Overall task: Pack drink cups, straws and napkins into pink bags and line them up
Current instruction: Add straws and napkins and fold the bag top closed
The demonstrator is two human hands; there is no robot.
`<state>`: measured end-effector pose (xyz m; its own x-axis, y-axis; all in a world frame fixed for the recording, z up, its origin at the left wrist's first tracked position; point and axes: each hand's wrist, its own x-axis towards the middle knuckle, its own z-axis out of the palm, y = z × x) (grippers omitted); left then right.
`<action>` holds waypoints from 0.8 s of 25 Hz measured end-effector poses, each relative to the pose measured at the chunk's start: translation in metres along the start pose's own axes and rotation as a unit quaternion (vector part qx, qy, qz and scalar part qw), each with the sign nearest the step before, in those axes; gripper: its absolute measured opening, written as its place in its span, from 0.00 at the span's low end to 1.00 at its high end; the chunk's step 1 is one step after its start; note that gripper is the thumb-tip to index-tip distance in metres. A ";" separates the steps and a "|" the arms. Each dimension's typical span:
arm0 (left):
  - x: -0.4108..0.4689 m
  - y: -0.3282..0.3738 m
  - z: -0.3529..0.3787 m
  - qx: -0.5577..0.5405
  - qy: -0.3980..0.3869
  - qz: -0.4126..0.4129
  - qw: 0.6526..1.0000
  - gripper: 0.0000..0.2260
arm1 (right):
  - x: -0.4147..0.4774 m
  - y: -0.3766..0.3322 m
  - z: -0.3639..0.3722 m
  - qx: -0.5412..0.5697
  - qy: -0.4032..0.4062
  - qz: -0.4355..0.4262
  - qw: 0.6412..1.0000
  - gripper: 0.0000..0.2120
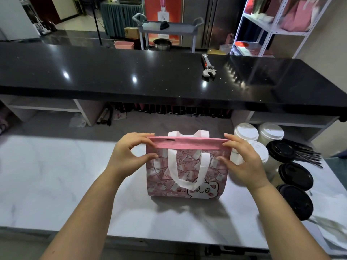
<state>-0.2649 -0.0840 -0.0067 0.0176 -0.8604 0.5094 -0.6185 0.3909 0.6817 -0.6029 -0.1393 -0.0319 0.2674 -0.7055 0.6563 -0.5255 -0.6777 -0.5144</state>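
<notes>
A pink bag (pixel 187 171) with a white cat print and white handles stands upright on the white marble counter (pixel 56 177), its top edges pressed together. My left hand (pixel 129 152) pinches the left end of its pink top rim. My right hand (pixel 242 160) pinches the right end. To the right stand several drink cups: white-lidded ones (pixel 246 131) at the back, black-lidded ones (pixel 295 176) nearer. A bundle of black straws (pixel 308 154) lies beside them.
A raised black bar top (pixel 131 76) runs across behind the counter, with an adjustable wrench (pixel 207 67) on it. A white metal shelf rack (pixel 270 25) stands at the far right. Something white (pixel 330 229) lies at the counter's right edge.
</notes>
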 end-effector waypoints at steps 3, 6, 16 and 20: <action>0.009 0.014 0.007 0.102 0.045 0.092 0.989 0.10 | 0.015 -0.020 0.001 -0.092 0.011 -0.020 0.996 0.13; 0.022 0.040 0.038 0.207 0.023 0.091 0.974 0.11 | 0.035 -0.050 0.020 -0.160 -0.052 -0.007 0.986 0.15; 0.023 0.051 0.078 0.310 -0.006 0.079 0.947 0.04 | 0.044 -0.066 0.049 -0.233 -0.107 0.036 0.966 0.06; 0.015 0.032 0.054 0.327 0.013 0.030 0.945 0.03 | 0.050 -0.044 0.022 -0.225 -0.153 0.067 0.960 0.05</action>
<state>-0.3268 -0.1018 -0.0051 -0.0180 -0.8314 0.5553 -0.9717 0.1453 0.1860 -0.5485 -0.1494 0.0121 0.3615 -0.8543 0.3734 -0.8488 -0.4672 -0.2473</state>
